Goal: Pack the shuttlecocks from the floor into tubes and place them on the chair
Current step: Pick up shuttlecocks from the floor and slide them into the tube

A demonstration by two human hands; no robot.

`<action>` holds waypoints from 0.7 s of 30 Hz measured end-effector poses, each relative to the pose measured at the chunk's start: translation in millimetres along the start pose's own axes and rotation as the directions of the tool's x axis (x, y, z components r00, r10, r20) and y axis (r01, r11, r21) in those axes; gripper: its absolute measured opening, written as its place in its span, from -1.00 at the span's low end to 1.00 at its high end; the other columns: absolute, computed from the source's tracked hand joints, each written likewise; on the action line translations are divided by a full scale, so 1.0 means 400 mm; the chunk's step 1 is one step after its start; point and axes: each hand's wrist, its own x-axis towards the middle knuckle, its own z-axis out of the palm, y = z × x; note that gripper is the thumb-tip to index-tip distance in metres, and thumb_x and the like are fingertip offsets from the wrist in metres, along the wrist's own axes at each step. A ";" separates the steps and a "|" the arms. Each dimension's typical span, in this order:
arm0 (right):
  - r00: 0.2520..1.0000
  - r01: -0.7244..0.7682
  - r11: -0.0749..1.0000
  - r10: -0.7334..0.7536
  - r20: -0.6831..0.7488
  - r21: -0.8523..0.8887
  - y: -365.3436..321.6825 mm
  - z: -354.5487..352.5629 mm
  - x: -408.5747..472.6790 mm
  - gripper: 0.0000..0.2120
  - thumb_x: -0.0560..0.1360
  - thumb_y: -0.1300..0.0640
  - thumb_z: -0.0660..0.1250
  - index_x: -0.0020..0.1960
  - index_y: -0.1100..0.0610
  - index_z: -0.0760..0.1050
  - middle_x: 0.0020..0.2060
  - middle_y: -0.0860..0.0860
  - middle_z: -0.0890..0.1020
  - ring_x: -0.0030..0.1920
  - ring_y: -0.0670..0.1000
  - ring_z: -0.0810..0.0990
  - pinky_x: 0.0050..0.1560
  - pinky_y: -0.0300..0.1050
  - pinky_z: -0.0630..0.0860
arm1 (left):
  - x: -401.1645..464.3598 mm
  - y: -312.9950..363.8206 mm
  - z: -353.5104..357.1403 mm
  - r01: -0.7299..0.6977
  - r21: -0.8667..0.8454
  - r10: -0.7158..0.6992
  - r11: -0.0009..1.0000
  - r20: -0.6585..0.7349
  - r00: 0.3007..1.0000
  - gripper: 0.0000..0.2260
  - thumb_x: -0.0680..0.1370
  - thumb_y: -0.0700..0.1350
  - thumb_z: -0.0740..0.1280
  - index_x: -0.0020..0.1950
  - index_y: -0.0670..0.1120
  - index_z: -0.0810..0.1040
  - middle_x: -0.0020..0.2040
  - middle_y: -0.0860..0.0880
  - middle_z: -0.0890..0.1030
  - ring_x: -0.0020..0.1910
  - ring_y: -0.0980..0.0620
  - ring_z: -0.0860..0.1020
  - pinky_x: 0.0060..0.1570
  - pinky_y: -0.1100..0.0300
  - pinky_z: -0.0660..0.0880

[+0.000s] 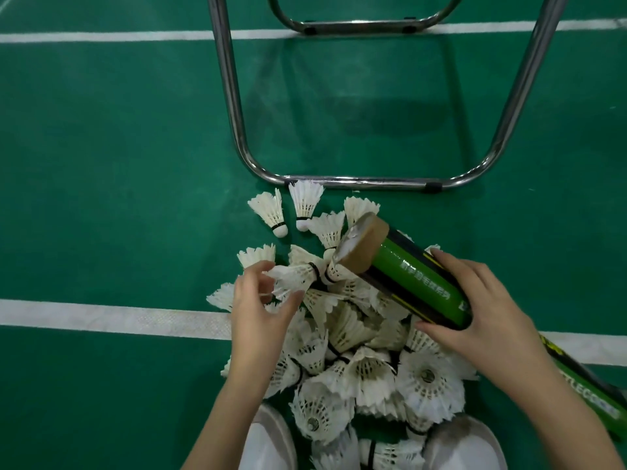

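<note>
my right hand (488,310) is wrapped around the lower end of a green and black tube (407,279), thumb under it and fingers over the top, so the tube lies tilted with its open cardboard mouth pointing up and to the left. my left hand (261,300) pinches one white shuttlecock (295,276) by its feathers, fingers curled round the skirt, its cork end aimed at the tube's mouth and just beside it. directly under both hands lies the heap of shuttlecocks (366,368) on the green floor (118,147), piled thick between my two white shoes (268,439) at the bottom edge. a few loose ones lie apart at the far side of the heap, two of them (271,212) near the chair. a second tube (583,391) lies on the floor to my right, partly under my right forearm. a white court line (112,318) runs across beneath the heap. beyond it stands the chair's chrome frame (359,182), its front bar resting on the floor just past the nearest shuttlecocks; the seat is out of view.
</note>
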 end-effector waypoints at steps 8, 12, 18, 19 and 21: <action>0.999 -0.031 1.000 0.031 0.017 -0.007 -0.010 -0.003 -0.002 -0.22 0.24 -0.14 0.49 0.34 -0.21 0.17 0.09 -0.31 0.34 0.11 -0.12 0.44 -0.01 -0.10 0.43 | -0.002 0.018 0.023 0.056 -0.074 -0.054 0.996 0.030 0.998 -0.57 0.52 -0.15 0.39 0.30 0.17 0.35 -0.20 -0.08 0.59 -0.16 0.03 0.59 -0.13 0.15 0.51; 1.000 -0.008 1.000 0.008 0.000 -0.006 -0.011 -0.005 -0.006 -0.24 0.23 -0.19 0.45 0.35 -0.20 0.21 0.11 -0.31 0.36 0.06 -0.18 0.38 -0.01 -0.13 0.40 | -0.002 0.053 -0.006 0.032 -0.312 -0.035 0.950 -0.003 0.999 -0.59 0.54 -0.19 0.35 0.30 0.12 0.34 -0.19 0.01 0.69 -0.08 0.17 0.65 0.03 0.23 0.51; 1.000 0.011 1.000 -0.012 -0.019 -0.029 -0.011 0.000 -0.020 -0.28 0.22 -0.28 0.29 0.35 -0.17 0.24 0.18 -0.16 0.49 0.06 -0.14 0.43 0.01 -0.08 0.42 | 0.005 0.125 -0.068 -0.049 -0.477 0.024 0.877 -0.057 0.998 -0.62 0.56 -0.18 0.32 0.29 0.14 0.33 -0.12 -0.15 0.63 -0.07 0.07 0.60 -0.11 0.47 0.47; 1.000 0.018 0.999 -0.018 -0.021 -0.026 -0.013 0.000 -0.019 -0.28 0.22 -0.27 0.29 0.35 -0.18 0.22 0.18 -0.15 0.49 0.06 -0.12 0.44 0.00 -0.10 0.42 | 0.003 0.134 -0.074 -0.062 -0.473 0.041 0.879 -0.053 0.998 -0.63 0.56 -0.17 0.32 0.27 0.16 0.33 -0.12 -0.23 0.58 -0.08 0.03 0.58 -0.11 0.46 0.47; 0.999 0.035 0.999 -0.035 -0.023 -0.029 -0.018 -0.001 -0.019 -0.28 0.23 -0.24 0.36 0.34 -0.21 0.19 0.17 -0.14 0.49 0.07 -0.08 0.47 -0.01 -0.12 0.39 | -0.008 0.146 -0.077 -0.071 -0.460 0.067 0.885 -0.026 0.997 -0.64 0.56 -0.17 0.31 0.26 0.17 0.33 -0.12 -0.37 0.55 -0.06 0.09 0.63 -0.05 0.41 0.50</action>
